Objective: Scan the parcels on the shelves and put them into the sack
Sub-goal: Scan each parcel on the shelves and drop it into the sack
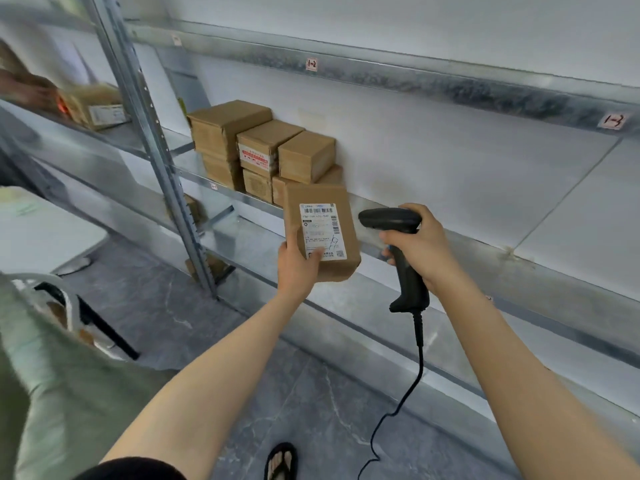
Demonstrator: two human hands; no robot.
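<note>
One small brown cardboard parcel (pixel 348 237) is held up in front of a metal shelf (pixel 485 261), between a person's two bare hands. The left hand (pixel 298 268) grips the parcel's lower left corner, with the thumb pressed on the front at the foot of the white shipping label (pixel 322 233) and the other fingers hidden behind the box. The label faces the camera, with the barcode at its top. The right hand (pixel 424 247) is closed round the pistol handle of a black barcode scanner (pixel 389 220). The scanner's head sits just beside the parcel's right edge and faces it. A thin black cable (pixel 417 372) hangs from the handle towards the floor. No scan light shows on the label, so it cannot be told whether the scan is done.

Several similar boxes (pixel 259 147) are stacked on the shelf behind the held parcel, against the wall. A pale green sack (pixel 45 375) stands open at the lower left, well apart from the parcel.

The parcel looks light, since one hand carries it by a corner. It also looks stiff, with flat sides that give fingers a firm hold, and the cardboard seems matt rather than slippery. The safest hold is probably across its narrow width, thumb in front and fingers behind, clear of the barcode
</note>
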